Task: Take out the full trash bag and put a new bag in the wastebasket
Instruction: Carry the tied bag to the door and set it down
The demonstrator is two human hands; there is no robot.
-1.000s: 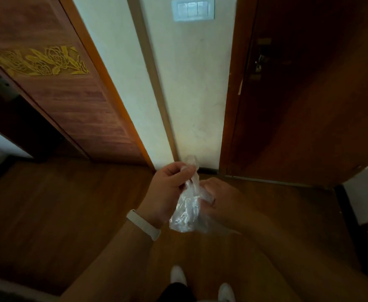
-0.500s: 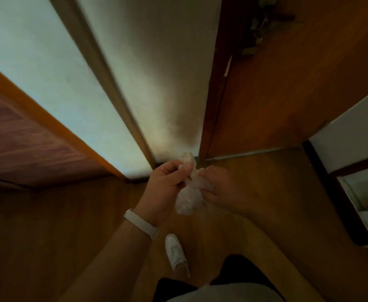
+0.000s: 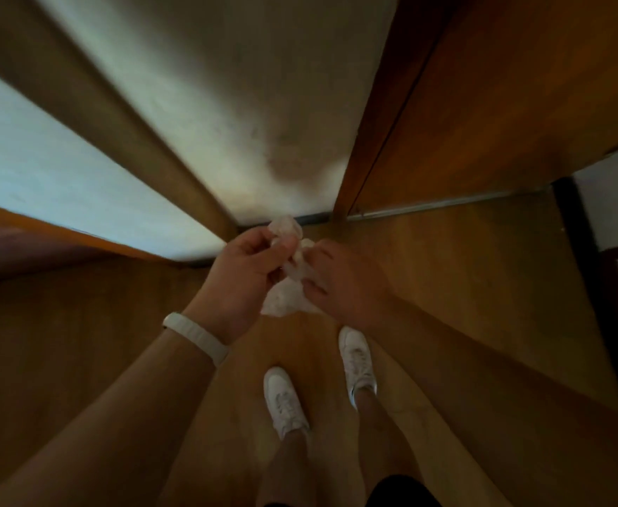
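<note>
Clear plastic bag [image 3: 288, 272] bunched between both hands, wall [image 3: 256, 104] near.

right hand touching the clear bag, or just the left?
Touching. Head view: right hand fingers pinch the clear plastic bag; left hand grips it too.

Thin translucent plastic bag [image 3: 288, 301], wood floor [image 3: 464, 287]

A single head-worn view looks steeply down, close above both hands, at the wooden floor [image 3: 464, 287] and shoes [image 3: 285, 400].
</note>
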